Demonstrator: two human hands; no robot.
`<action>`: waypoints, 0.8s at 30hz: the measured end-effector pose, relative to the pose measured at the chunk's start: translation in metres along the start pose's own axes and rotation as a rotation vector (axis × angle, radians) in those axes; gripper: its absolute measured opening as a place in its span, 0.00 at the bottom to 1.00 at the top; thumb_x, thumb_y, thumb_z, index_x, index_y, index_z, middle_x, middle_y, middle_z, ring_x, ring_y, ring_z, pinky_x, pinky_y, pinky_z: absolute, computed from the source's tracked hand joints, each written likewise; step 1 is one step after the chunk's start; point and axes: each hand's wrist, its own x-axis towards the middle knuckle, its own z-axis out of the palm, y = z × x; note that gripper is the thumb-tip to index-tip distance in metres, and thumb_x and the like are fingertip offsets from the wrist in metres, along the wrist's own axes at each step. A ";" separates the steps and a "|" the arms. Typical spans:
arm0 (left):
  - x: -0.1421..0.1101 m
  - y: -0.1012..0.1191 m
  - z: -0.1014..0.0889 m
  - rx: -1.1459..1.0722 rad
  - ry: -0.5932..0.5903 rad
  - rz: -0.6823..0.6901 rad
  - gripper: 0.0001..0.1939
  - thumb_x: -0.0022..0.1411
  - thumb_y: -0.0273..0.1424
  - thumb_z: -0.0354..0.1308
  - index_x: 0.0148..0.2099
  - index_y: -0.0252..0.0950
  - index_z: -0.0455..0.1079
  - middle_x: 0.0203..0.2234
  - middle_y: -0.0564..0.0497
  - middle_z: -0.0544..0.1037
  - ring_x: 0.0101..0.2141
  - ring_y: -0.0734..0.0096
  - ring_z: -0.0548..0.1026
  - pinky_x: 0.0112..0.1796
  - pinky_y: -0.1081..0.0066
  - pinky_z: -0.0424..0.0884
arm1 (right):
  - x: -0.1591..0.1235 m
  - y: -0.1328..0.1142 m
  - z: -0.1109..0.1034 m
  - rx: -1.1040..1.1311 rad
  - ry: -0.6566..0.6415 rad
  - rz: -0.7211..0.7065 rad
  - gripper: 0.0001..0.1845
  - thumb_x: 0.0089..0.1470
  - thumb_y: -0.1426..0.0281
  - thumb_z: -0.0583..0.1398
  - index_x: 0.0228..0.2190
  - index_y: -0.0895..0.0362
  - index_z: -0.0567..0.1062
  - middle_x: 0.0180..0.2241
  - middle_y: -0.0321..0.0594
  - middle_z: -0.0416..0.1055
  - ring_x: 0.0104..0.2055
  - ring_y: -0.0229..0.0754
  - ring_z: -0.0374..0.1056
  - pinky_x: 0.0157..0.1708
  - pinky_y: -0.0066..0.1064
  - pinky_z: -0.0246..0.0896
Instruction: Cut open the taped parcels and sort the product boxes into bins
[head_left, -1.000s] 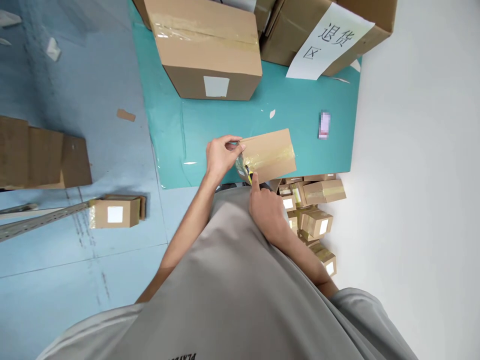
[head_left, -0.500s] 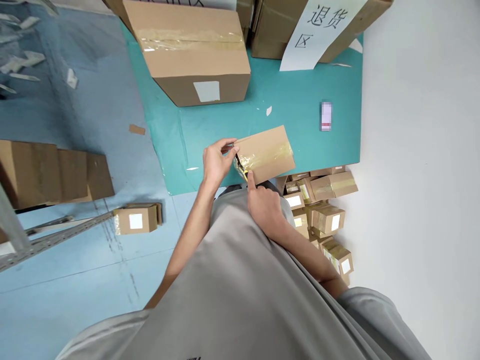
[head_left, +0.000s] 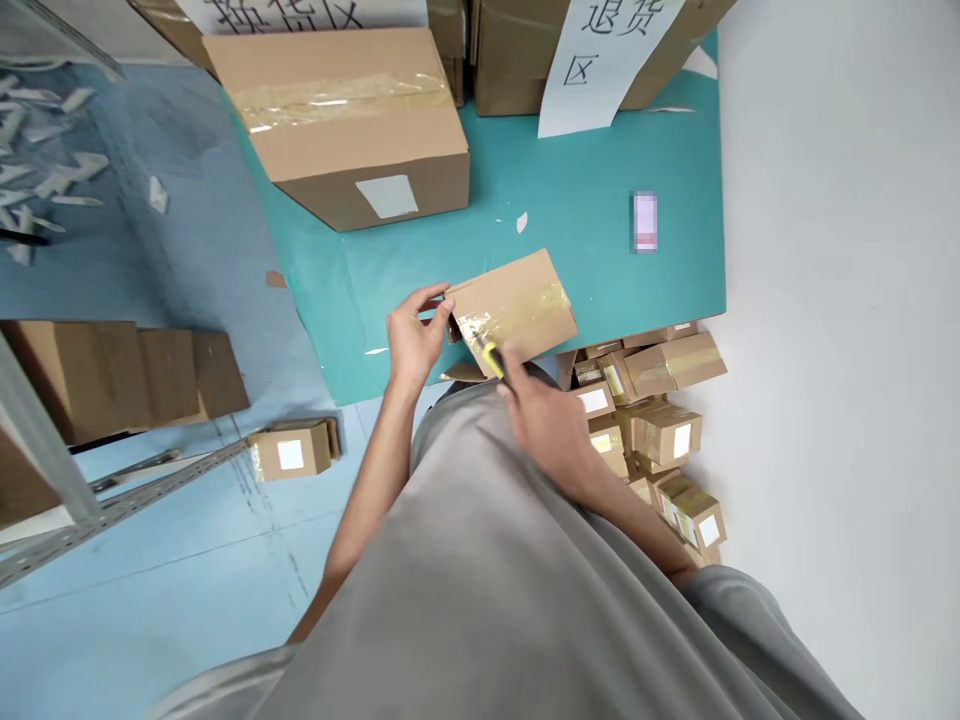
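Note:
A small cardboard box (head_left: 521, 285), with clear yellowish tape along its top, lies tilted at the near edge of the teal table. My left hand (head_left: 415, 340) grips the box's left corner between thumb and fingers. In my right hand (head_left: 551, 420) is a yellow and black utility knife (head_left: 495, 362), its tip over the taped left end of the box. At that end a flap stands partly away from the box, with a dark gap beside my left fingertips. What the box contains is hidden.
A larger taped box (head_left: 360, 120) stands at the back left of the teal table (head_left: 600, 290). Behind it are boxes with paper signs (head_left: 600, 65). A blurred pinkish item (head_left: 644, 222) lies at right. Several parcels (head_left: 660, 430) are piled below the table's right side; a metal rack (head_left: 90, 510) stands left.
My right hand has drawn the knife back from the box's left end, and its yellow handle shows more. The end flap now stands open. The view has shifted slightly.

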 end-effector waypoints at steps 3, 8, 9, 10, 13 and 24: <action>-0.006 0.002 0.011 0.012 0.072 -0.009 0.26 0.77 0.50 0.59 0.63 0.38 0.81 0.60 0.40 0.85 0.55 0.56 0.85 0.51 0.65 0.82 | 0.023 0.058 0.004 0.162 0.329 0.247 0.30 0.82 0.60 0.47 0.76 0.57 0.63 0.57 0.57 0.84 0.54 0.58 0.84 0.52 0.42 0.76; -0.004 0.016 0.029 0.096 0.144 0.028 0.27 0.81 0.49 0.52 0.68 0.40 0.77 0.64 0.40 0.82 0.61 0.54 0.82 0.59 0.59 0.80 | 0.074 0.128 0.030 0.503 0.435 0.254 0.27 0.81 0.57 0.48 0.66 0.61 0.70 0.49 0.57 0.86 0.49 0.56 0.86 0.55 0.44 0.77; -0.003 0.022 0.033 0.134 0.148 0.056 0.26 0.82 0.48 0.52 0.69 0.41 0.76 0.65 0.40 0.81 0.64 0.53 0.80 0.62 0.57 0.78 | 0.078 0.132 0.035 0.562 0.412 0.213 0.27 0.81 0.57 0.48 0.67 0.61 0.69 0.45 0.53 0.87 0.46 0.55 0.87 0.55 0.44 0.77; -0.002 0.029 0.038 0.182 0.145 0.100 0.26 0.82 0.48 0.52 0.70 0.43 0.76 0.67 0.40 0.80 0.68 0.51 0.77 0.66 0.53 0.75 | 0.080 0.135 0.039 0.604 0.393 0.179 0.27 0.80 0.57 0.48 0.68 0.60 0.68 0.42 0.51 0.87 0.44 0.54 0.87 0.54 0.43 0.78; -0.005 0.053 0.059 0.330 -0.001 0.307 0.23 0.81 0.45 0.54 0.70 0.48 0.77 0.74 0.45 0.73 0.79 0.46 0.61 0.77 0.41 0.59 | 0.078 0.138 0.042 0.637 0.357 0.116 0.31 0.80 0.57 0.47 0.73 0.60 0.63 0.42 0.48 0.88 0.45 0.53 0.87 0.55 0.42 0.78; -0.020 0.073 0.112 0.463 -0.368 0.420 0.26 0.82 0.44 0.50 0.76 0.50 0.72 0.78 0.49 0.68 0.82 0.49 0.53 0.81 0.39 0.39 | 0.073 0.146 0.015 0.396 0.243 0.069 0.36 0.79 0.64 0.47 0.81 0.60 0.58 0.58 0.53 0.85 0.57 0.54 0.84 0.60 0.40 0.75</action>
